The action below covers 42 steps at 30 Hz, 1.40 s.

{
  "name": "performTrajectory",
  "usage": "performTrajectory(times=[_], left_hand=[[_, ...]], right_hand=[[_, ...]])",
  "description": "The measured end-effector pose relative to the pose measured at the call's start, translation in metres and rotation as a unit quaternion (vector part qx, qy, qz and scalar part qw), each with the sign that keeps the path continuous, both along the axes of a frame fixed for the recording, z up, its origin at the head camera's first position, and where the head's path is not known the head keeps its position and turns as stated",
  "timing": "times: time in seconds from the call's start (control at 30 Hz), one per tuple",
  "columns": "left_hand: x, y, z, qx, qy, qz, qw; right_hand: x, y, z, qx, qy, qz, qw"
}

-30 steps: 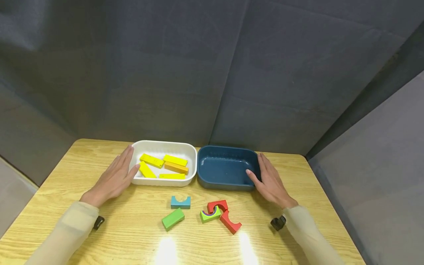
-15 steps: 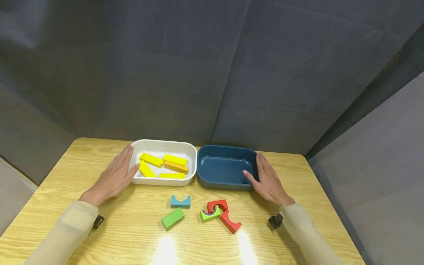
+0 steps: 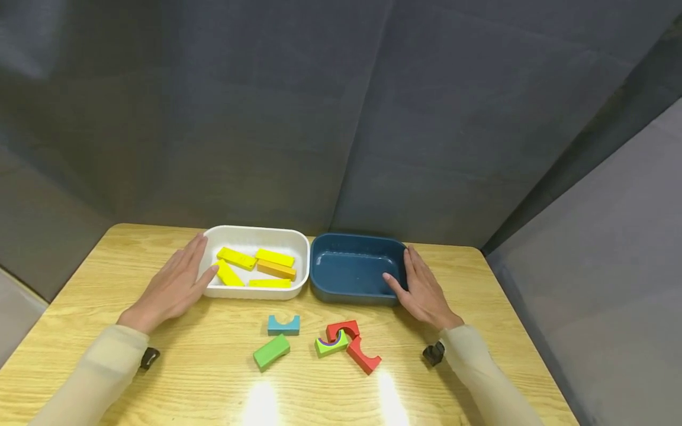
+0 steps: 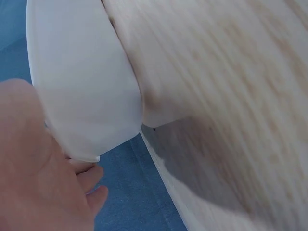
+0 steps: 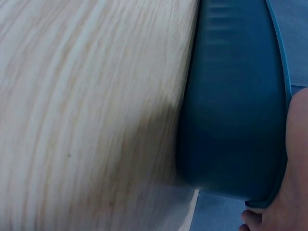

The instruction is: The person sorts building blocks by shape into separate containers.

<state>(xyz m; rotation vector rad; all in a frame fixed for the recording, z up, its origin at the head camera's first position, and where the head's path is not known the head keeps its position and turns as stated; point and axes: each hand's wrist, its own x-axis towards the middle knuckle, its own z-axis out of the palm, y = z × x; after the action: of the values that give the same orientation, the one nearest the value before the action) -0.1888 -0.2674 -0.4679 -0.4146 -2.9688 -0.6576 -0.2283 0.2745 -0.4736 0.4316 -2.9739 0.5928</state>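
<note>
Head view: left hand (image 3: pixel 170 288) lies flat against white tray (image 3: pixel 254 235), right hand (image 3: pixel 421 291) flat against blue tray (image 3: pixel 354 241), thumb over its rim; both trays have slid slightly left since earlier, now touching. Left wrist: fingers (image 4: pixel 91 178) touch the white wall. Right wrist: blue wall (image 5: pixel 231 110) against palm.

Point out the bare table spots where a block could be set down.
Bare wood lies left of the left hand and right of the right hand. The blue tray holds nothing. Crowded: the white tray and the loose blocks before it.
</note>
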Motion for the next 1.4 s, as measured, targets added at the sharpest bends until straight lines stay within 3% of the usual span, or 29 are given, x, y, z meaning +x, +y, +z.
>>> performTrajectory(times=[0.23, 0.5, 0.8, 0.97, 1.2, 1.4], left_hand=[[0.006, 0.002, 0.004, 0.012, 0.032, 0.003, 0.9994], [0.032, 0.018, 0.017, 0.018, 0.075, -0.024, 0.9968], [0.073, 0.046, 0.026, 0.064, 0.079, -0.038, 0.994], [0.084, 0.065, 0.025, 0.084, 0.097, -0.057, 0.9901], [0.097, 0.087, 0.023, 0.127, 0.074, -0.072, 0.9866], [0.106, 0.101, 0.021, 0.091, 0.084, -0.106, 0.9866]], right_hand=[[-0.002, 0.0, -0.003, -0.004, 0.002, -0.01, 1.0], [-0.001, 0.0, -0.005, -0.019, 0.002, -0.024, 1.0], [-0.002, 0.0, -0.008, -0.021, -0.008, -0.024, 0.999], [-0.003, 0.003, -0.006, -0.018, -0.01, -0.026, 0.999], [-0.003, 0.003, -0.006, -0.017, -0.008, -0.025, 1.0], [-0.002, 0.003, -0.006, -0.015, -0.012, -0.027, 0.999]])
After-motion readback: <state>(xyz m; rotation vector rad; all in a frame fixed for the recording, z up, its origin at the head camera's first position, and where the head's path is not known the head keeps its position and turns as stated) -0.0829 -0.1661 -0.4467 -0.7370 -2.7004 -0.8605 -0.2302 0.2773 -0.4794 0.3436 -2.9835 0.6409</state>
